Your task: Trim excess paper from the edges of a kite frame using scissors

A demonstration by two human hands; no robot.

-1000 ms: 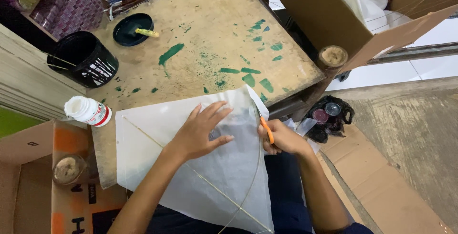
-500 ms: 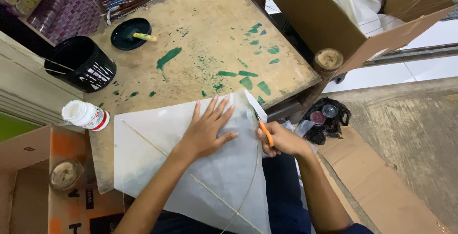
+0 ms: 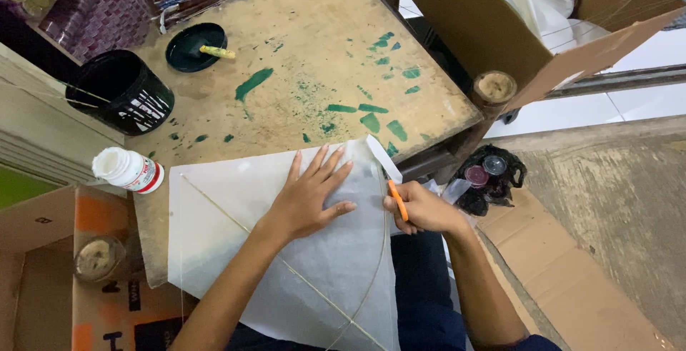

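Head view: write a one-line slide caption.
Left hand presses a white paper kite flat on a paint-stained table while the right hand holds an orange-handled tool at its edge.

A white plastic bottle (image 3: 128, 170) with a red-edged label lies on its side at the desk's (image 3: 300, 58) left edge. Below it sits an open cardboard box (image 3: 43, 251) — brown, with orange patches and dark print. A larger brown cardboard box (image 3: 500, 29) stands open at the upper right — white material inside.

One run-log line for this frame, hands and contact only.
left hand: flat on white kite paper | right hand: gripping orange-handled cutter at paper's right edge | table: green paint smears
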